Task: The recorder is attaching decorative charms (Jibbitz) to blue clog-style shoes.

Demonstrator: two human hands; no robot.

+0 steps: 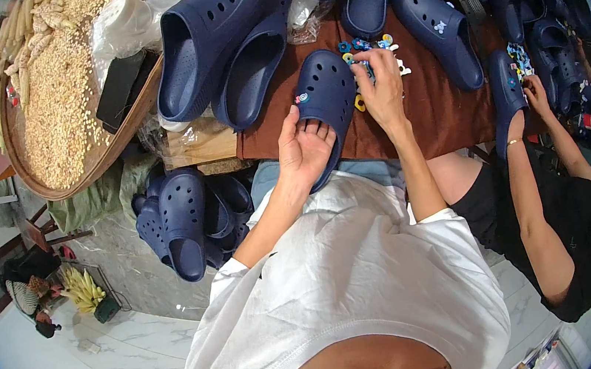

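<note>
A navy blue clog [327, 79] with holes across its top stands tilted in front of me. My left hand [305, 150] grips it, with the fingers tucked inside the opening and the thumb along its outer side. One small round pink-and-white charm [303, 98] sits on the clog's edge near that thumb. Just right of the clog, my right hand [381, 87] bends its fingers down at a pile of small colourful shoe charms [361, 44]. Its fingertips are drawn together, and whatever they pinch cannot be made out. A yellow charm [359, 103] lies between clog and hand.
Several navy clogs [216, 38] crowd the brown-covered table [271, 139]; a decorated clog [439, 31] lies right. More clogs [184, 214] hang together low on the left. A round tray [142, 100] holds kernels and a black phone [122, 88]. Another person's hand [537, 94] works at right.
</note>
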